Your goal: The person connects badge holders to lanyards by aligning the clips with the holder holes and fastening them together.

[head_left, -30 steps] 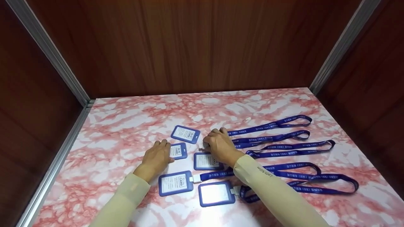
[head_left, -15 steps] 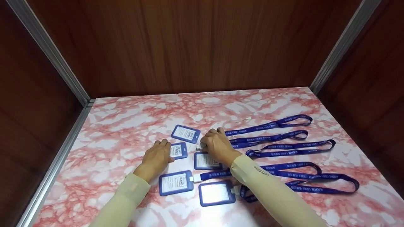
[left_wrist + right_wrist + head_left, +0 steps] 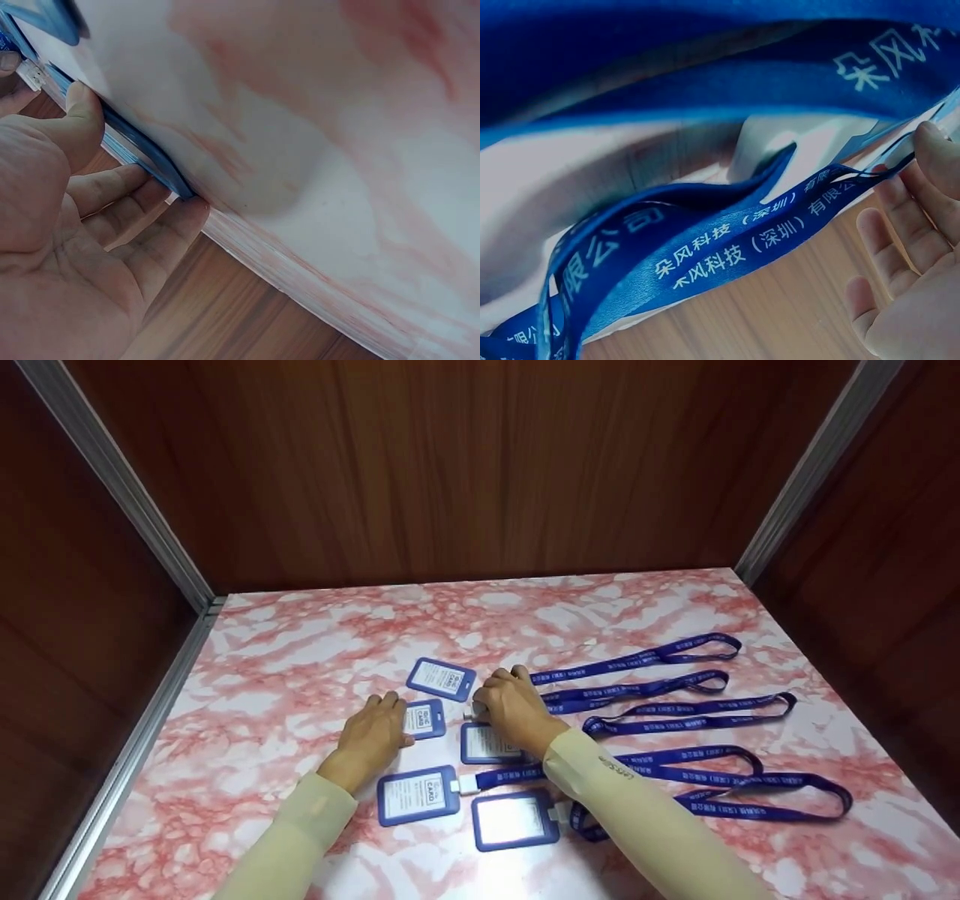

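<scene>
My left hand (image 3: 373, 735) rests over the left part of a blue-framed badge holder (image 3: 425, 718) lying on the table. In the left wrist view the thumb and fingers grip the edges of this badge holder (image 3: 142, 141). Just right of it, my right hand (image 3: 514, 706) pinches the end of a blue printed lanyard (image 3: 592, 695). The lanyard's pale clip (image 3: 469, 715) shows at the fingertips, close to the slotted end of the badge holder. In the right wrist view, thumb and forefinger pinch the lanyard (image 3: 735, 240), while the other fingers are loosely bent.
A loose badge holder (image 3: 441, 679) lies behind. Nearer are a badge holder (image 3: 491, 744) partly under my right hand, one clipped to a lanyard (image 3: 418, 796), and a shiny one (image 3: 514, 821). Several lanyards (image 3: 697, 725) stretch right over the marbled table (image 3: 300, 645). A wooden panel (image 3: 465, 472) stands behind.
My right hand has shifted slightly left, drawing the lanyard with its clip nearer the badge holder under my left hand. The left hand has stayed in place.
</scene>
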Motion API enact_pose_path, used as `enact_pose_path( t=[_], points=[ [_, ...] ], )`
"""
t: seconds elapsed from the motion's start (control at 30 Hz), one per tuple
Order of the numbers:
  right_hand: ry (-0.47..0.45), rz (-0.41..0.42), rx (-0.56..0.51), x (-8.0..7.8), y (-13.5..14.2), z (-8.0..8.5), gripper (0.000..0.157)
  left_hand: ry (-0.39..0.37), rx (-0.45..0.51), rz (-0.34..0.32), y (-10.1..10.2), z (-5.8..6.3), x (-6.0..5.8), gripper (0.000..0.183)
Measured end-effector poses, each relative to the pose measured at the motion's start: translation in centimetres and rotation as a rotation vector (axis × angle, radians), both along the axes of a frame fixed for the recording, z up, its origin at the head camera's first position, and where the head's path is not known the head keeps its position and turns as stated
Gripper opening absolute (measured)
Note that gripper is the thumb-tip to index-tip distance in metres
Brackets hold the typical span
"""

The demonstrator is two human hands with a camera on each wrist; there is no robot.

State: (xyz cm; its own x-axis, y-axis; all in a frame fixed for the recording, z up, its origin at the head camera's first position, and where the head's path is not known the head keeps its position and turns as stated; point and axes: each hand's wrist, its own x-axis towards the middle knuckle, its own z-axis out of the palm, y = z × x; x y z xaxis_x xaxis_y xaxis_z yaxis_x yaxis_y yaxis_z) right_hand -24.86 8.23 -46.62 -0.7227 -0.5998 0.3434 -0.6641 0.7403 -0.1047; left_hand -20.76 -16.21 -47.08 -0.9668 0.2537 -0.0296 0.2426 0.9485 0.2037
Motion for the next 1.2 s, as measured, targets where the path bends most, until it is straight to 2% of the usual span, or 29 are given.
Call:
enact_pose_path(
  t=[0.4, 0.6, 0.83, 1.2],
  points=[
    [0.007, 0.005, 0.038, -0.1, -0.4, 0.1, 0.01, 0.018, -0.002, -0.02, -0.2, 0.1, 0.5, 0.059],
    [0.003, -0.017, 0.067, -0.1, -0.7, 0.1, 0.007, 0.036, -0.011, -0.026, -0.1, -0.1, 0.3, 0.059],
    [-0.012, -0.028, 0.086, -0.1, -1.1, 0.1, 0.006, 0.02, -0.002, -0.023, -0.1, -0.1, 0.3, 0.062],
    [-0.006, -0.022, 0.097, -0.1, -1.7, -0.1, 0.008, 0.024, -0.001, -0.031, -0.1, -0.1, 0.2, 0.061]
  ],
)
